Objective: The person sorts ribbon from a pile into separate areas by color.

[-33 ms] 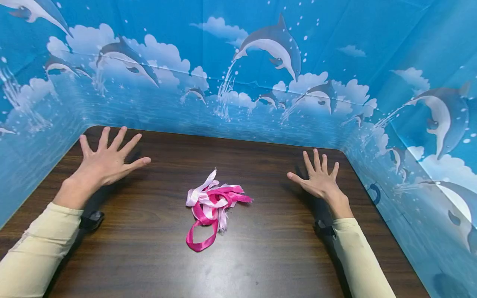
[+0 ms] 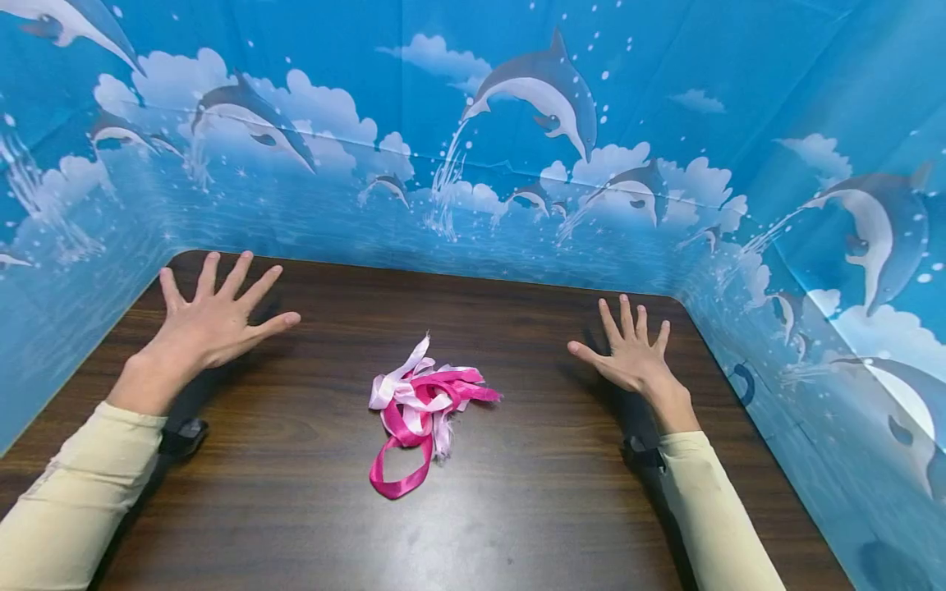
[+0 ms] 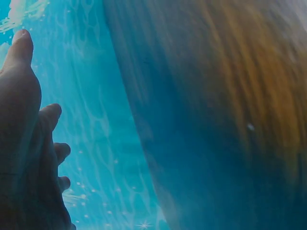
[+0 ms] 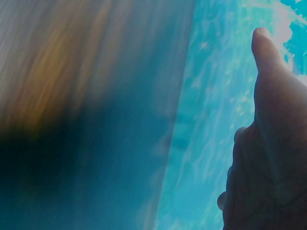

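A tangled heap of satin ribbons [image 2: 421, 398], some hot pink and some pale pink, lies on the dark wooden table [image 2: 296, 509]. One hot pink ribbon forms a loop toward the near side. To the left of the heap, my left hand [image 2: 207, 328] is held palm down with its fingers spread wide, holding nothing. My right hand [image 2: 636, 361] is spread in the same way to the right of the ribbons, also with nothing in it. Both hands are apart from the heap. In the wrist views, the left hand [image 3: 21, 129] and right hand [image 4: 273, 139] appear side-on and dark.
A blue curtain [image 2: 332, 213] printed with dolphins, clouds and water surrounds the table's back and sides. Dark wrist devices sit under the left wrist [image 2: 182, 437] and the right wrist [image 2: 645, 453]. Pale yellow sleeves cover both forearms.
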`<action>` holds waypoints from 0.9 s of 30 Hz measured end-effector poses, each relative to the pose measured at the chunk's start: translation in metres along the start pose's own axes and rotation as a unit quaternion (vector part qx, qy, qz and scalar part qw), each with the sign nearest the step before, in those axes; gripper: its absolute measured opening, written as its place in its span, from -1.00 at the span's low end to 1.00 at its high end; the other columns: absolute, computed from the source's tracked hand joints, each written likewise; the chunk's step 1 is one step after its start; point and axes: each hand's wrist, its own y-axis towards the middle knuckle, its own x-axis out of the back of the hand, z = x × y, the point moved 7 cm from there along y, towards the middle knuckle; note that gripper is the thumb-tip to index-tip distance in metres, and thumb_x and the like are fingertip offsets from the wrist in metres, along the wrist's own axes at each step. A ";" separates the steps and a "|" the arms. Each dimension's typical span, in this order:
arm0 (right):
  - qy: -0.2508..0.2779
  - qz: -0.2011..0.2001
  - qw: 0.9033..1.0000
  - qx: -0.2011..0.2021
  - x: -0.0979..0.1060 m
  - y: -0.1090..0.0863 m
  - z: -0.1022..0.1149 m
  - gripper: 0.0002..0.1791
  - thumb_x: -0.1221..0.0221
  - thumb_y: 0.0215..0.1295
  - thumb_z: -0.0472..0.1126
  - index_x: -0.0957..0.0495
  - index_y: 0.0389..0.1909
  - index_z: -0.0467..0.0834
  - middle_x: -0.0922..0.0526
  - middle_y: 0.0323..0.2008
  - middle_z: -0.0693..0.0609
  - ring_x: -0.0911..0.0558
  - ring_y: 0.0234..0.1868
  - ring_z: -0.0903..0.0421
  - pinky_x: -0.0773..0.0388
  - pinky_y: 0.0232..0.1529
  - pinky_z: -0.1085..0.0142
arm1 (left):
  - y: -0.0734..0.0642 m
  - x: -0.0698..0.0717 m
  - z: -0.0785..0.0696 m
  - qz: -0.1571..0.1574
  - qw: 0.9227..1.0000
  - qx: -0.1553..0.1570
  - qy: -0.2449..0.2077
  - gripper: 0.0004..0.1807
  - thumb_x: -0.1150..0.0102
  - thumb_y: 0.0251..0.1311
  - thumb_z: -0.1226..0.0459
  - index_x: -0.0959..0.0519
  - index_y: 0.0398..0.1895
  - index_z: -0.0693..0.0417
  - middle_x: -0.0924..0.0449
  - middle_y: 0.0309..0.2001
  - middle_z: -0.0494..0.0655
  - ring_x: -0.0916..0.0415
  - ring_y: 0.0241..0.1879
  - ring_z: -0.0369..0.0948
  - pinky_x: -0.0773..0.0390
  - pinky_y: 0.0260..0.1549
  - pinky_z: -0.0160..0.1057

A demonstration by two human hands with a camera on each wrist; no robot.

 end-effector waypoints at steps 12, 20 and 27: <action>0.170 -0.103 0.966 0.163 0.033 -0.029 0.103 -0.28 -0.09 0.50 0.23 -0.31 0.49 -0.12 -0.42 0.37 -0.17 -0.37 0.39 -0.14 -0.21 0.33 -0.19 | -0.023 0.030 -0.108 -0.004 0.983 -0.161 -0.086 -0.20 -0.10 0.36 -0.27 -0.33 0.51 -0.06 -0.33 0.41 0.14 -0.21 0.39 0.19 0.01 0.26 0.45; 0.218 -0.068 0.918 0.325 0.020 -0.057 0.194 -0.69 -0.28 0.43 -0.12 -0.65 0.10 -0.13 -0.68 -0.01 0.03 -0.65 -0.03 0.04 -0.58 0.01 0.07 | -0.041 0.012 -0.200 0.041 0.947 -0.290 -0.132 -0.49 -0.52 0.05 -0.11 -0.70 0.03 -0.11 -0.55 -0.04 -0.17 -0.49 -0.01 -0.13 -0.45 0.01 0.06; 0.174 -0.064 0.904 0.385 0.006 -0.074 0.226 -0.69 -0.39 0.30 -0.06 -0.71 -0.02 -0.11 -0.64 -0.03 0.09 -0.56 0.03 0.14 -0.53 0.03 0.20 | -0.041 -0.002 -0.217 0.050 0.935 -0.328 -0.123 -0.57 -0.60 -0.02 -0.05 -0.75 -0.07 -0.17 -0.49 -0.10 -0.20 -0.40 -0.10 -0.21 -0.40 -0.08 -0.03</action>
